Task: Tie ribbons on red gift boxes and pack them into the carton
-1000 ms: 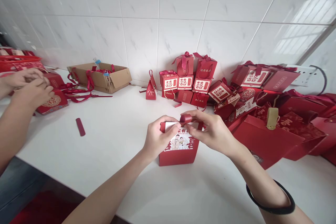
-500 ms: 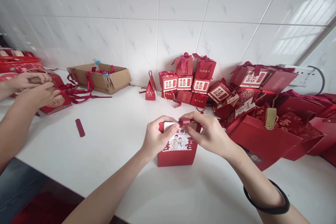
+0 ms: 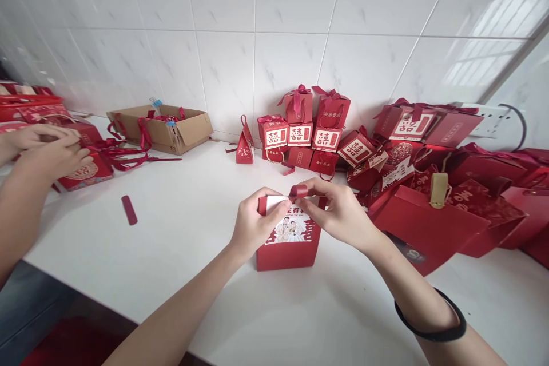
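Upright on the white table in front of me stands a red gift box (image 3: 286,256) with a cartoon bride and groom printed on a white panel. My left hand (image 3: 257,218) is closed on its top left edge, thumb lying across the front. A dark red strap (image 3: 299,190) curls into a small loop at the top middle of the box. My right hand (image 3: 338,213) pinches this strap from the right, with its fingertips close to my left thumb. How the strap joins the box is hidden by my fingers.
Several small red boxes (image 3: 300,136) are stacked by the tiled wall. Larger red gift boxes (image 3: 433,229) crowd the right. A cardboard box (image 3: 191,132) holds ribbons at the back left. A loose red strip (image 3: 129,210) lies left. Another person's hands (image 3: 55,151) handle a red box.
The strap's loop stands slightly higher, and my right fingers have shifted in toward the middle of the box top. My left hand keeps its hold. The view has shifted slightly.
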`<state>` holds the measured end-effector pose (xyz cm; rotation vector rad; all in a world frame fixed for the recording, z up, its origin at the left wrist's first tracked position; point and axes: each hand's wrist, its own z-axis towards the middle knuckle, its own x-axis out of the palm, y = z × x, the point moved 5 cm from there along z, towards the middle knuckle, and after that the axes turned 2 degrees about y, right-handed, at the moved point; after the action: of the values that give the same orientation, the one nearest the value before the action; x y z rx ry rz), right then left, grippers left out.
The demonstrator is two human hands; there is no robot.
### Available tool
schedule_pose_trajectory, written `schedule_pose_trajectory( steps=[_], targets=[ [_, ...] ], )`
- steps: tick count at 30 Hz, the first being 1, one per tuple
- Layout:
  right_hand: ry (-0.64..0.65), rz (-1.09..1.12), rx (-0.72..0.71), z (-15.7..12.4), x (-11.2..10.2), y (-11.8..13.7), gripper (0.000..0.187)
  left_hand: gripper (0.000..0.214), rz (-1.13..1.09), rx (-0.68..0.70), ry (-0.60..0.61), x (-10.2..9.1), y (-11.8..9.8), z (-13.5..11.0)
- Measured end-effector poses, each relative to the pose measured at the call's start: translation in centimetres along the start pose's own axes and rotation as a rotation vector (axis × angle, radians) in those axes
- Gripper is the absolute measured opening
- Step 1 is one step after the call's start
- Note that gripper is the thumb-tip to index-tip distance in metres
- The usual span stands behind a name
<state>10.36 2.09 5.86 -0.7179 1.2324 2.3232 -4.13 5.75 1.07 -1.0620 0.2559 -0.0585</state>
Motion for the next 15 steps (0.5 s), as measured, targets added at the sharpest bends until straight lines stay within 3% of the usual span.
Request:
schedule_pose_trajectory(
  steps=[4, 9, 15],
  targets=[
    [0.018, -0.01, 0.039, 0.1, 0.3, -0.2, 0.013, 0.018, -0.077, -0.024, 0.047, -0.1, 0.2, 0.2],
    [-0.086, 0.042, 0.153, 0.4, -0.3, -1.4, 0.012, 0.028, -0.399, -0.111, 0.191, 0.2, 0.8, 0.7],
    [-0.235, 0.56, 0.552, 0.2, -1.0, -4.7, 0.016, 0.039, -0.71, -0.337, 0.433, 1.7, 1.3, 0.5]
  ],
)
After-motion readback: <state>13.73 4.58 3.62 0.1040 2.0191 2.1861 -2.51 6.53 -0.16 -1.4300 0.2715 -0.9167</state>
